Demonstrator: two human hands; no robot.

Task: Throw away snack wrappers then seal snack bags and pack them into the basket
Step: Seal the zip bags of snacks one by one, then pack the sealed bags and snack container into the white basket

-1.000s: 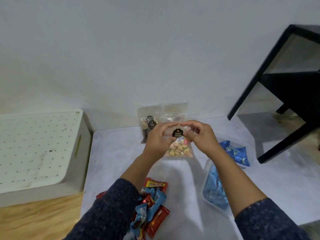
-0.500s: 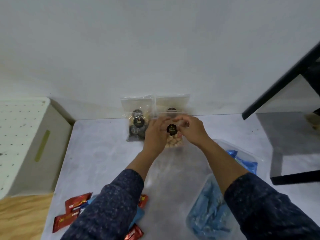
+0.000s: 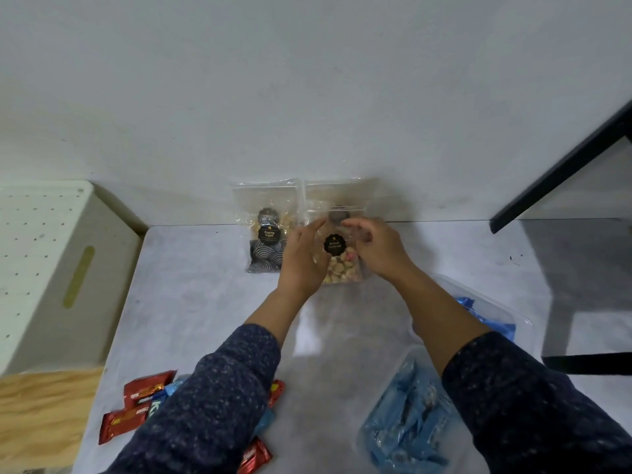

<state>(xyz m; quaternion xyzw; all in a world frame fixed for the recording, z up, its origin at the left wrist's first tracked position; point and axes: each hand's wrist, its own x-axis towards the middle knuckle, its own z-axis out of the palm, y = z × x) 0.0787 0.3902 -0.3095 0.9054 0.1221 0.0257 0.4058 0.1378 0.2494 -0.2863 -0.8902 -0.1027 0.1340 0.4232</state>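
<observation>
Over the last second the clear plastic bag of pale round biscuits with a black label has gone farther back on the counter toward the wall, and the left hand and right hand pinching its top have reached farther forward with it.

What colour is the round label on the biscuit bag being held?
Black with gold lettering: the round label on the biscuit bag, seen in the head view.

Biscuit bag stands right of swirl-cookie bag, before wall.
</observation>
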